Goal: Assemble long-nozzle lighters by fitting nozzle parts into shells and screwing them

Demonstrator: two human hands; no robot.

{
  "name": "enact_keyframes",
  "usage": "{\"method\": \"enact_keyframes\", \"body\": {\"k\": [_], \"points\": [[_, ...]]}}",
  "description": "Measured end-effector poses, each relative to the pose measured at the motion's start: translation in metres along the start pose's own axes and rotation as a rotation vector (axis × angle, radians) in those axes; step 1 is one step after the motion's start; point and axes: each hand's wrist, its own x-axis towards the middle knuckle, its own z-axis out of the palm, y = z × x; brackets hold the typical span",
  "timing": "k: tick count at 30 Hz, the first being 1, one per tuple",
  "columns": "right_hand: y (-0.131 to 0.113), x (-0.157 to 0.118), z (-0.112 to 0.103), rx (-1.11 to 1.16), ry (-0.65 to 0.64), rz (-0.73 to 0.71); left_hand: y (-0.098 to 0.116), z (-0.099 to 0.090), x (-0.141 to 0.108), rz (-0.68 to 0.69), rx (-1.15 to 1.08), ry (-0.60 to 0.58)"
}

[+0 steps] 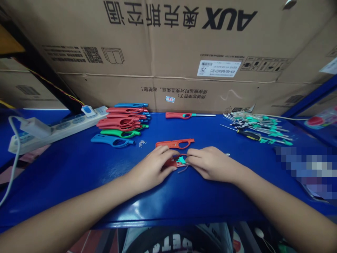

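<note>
My left hand (159, 165) grips the rear of a red lighter casing half (170, 162) low over the blue table, its fingers curled round the plastic. Closed on the front end of the same lighter is my right hand (207, 162), thumb and fingers pinching near the green trigger piece (181, 160). A metal tip (228, 154) pokes out beyond my right hand, and a thin wire hangs below the casing. Just behind my hands lies an orange-red casing half (175, 143) with its finger loop toward the right. My fingers cover much of the held lighter.
Red, green and blue casings (121, 121) are heaped at the left, beside small screws (142, 143). A whole red lighter (189, 115) lies at the back. Metal rods with green triggers (263, 126) and a screwdriver (249, 135) are at the right. A power strip (71, 123) borders the left; cardboard (168, 56) stands behind.
</note>
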Motion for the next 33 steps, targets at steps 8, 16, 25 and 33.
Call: {"method": "enact_keyframes", "body": {"k": [8, 16, 25, 33], "points": [[0.0, 0.0, 0.001, -0.162, 0.012, -0.089, 0.002, 0.003, -0.001, 0.004, 0.073, -0.014], [-0.007, 0.0, -0.005, -0.121, -0.061, -0.04, 0.007, 0.005, -0.003, 0.051, 0.2, -0.024], [0.003, -0.005, -0.015, 0.236, -0.097, 0.181, 0.01, 0.006, -0.002, 0.123, 0.39, -0.075], [0.013, -0.004, -0.003, 0.436, -0.044, 0.158, 0.008, 0.007, -0.008, 0.159, 0.468, -0.111]]}}
